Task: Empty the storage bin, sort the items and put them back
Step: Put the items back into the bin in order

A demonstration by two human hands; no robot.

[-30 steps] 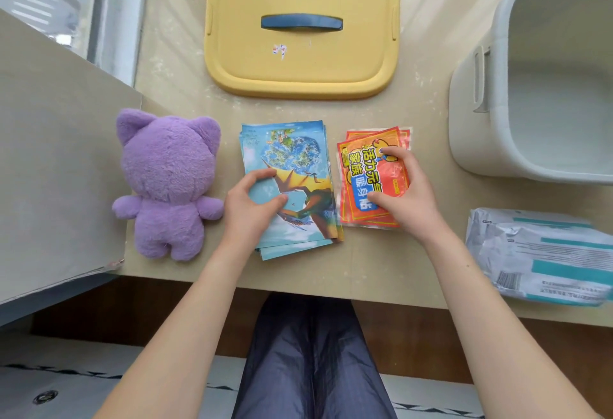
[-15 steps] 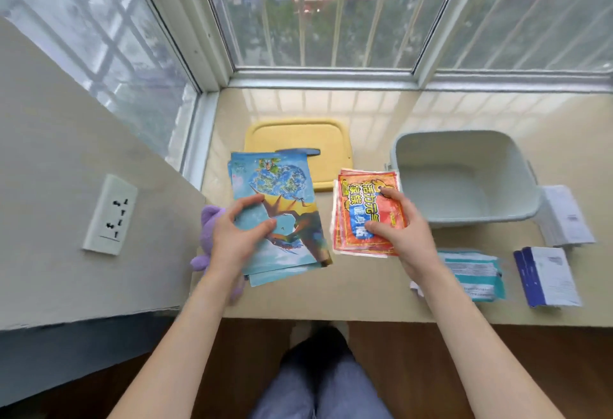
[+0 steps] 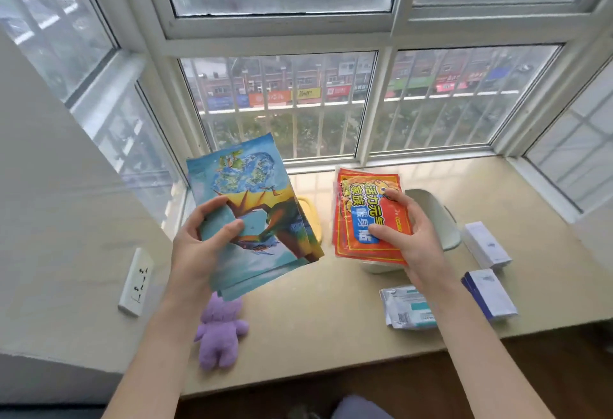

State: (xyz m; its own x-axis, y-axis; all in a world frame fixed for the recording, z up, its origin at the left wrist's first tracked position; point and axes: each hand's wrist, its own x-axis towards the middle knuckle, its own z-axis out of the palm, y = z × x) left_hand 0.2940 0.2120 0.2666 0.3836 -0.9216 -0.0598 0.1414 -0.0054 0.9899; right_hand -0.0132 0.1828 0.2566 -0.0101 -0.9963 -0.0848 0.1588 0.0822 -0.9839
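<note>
While both stacks stand upright | left hand (image 3: 199,249) grips blue booklets (image 3: 252,216) | right hand (image 3: 411,239) grips red packets (image 3: 365,216)

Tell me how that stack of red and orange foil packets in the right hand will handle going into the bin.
The stack of red and orange foil packets looks glossy, so the layers may slide apart. The right hand pinches only one side, and the edges already fan unevenly. They seem thin and probably light, likely flexing rather than staying flat.
</note>
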